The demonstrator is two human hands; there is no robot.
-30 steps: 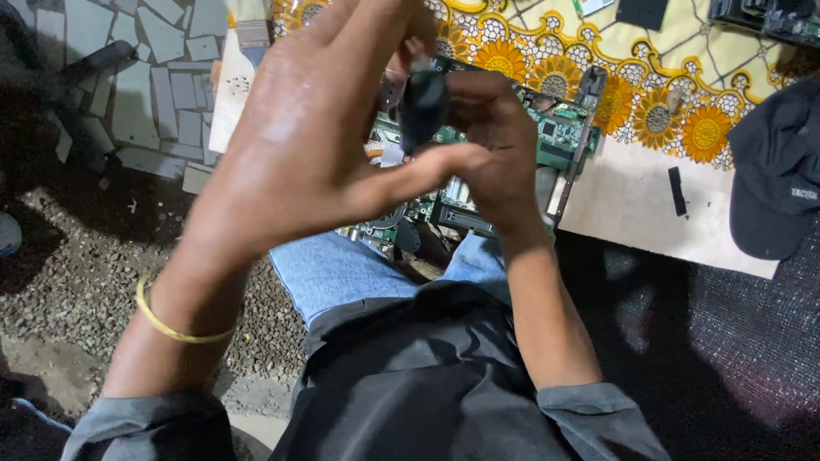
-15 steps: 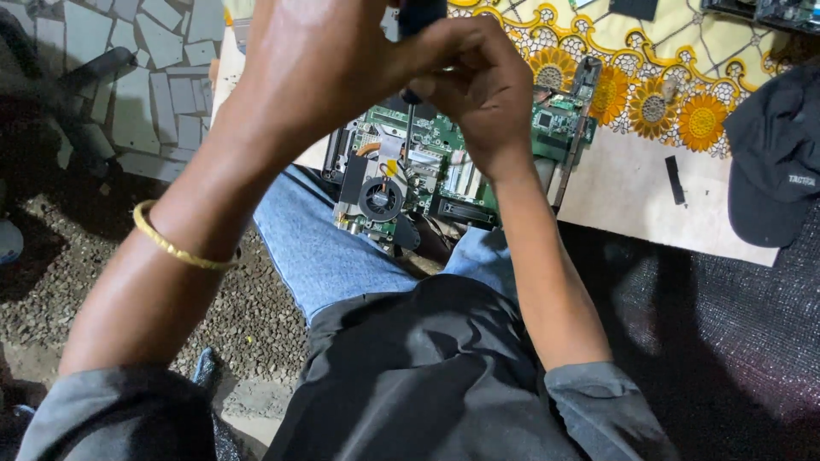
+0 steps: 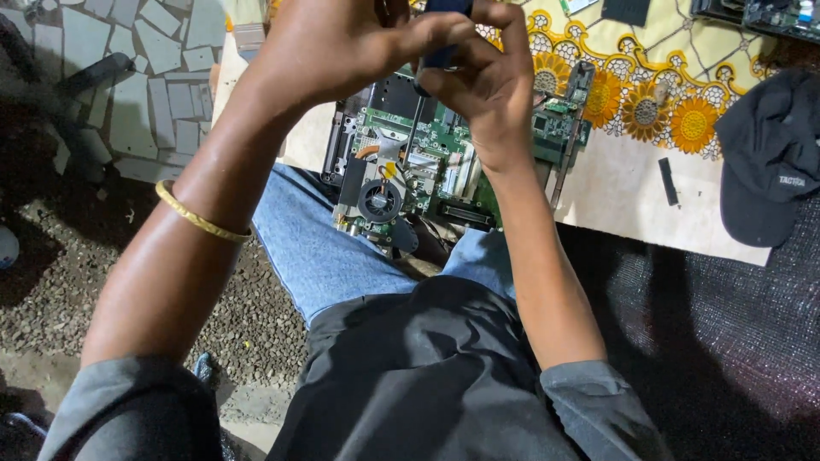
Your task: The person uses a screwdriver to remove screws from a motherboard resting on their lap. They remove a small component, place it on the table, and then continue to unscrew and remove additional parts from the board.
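Head view: the left hand (image 3: 329, 47) and the right hand (image 3: 483, 81) meet at the top edge, both closed around a dark screwdriver handle (image 3: 444, 34). Its thin shaft (image 3: 412, 128) points down to the green circuit board (image 3: 427, 175) with a round fan (image 3: 380, 202), resting on the person's lap.

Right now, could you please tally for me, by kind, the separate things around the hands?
Dark-handled tool, gripped by left hand and right hand: 1
Green circuit board with fan: 1
Dark cap: 1
Gold bangle: 1
Small black strip: 1
Total: 5
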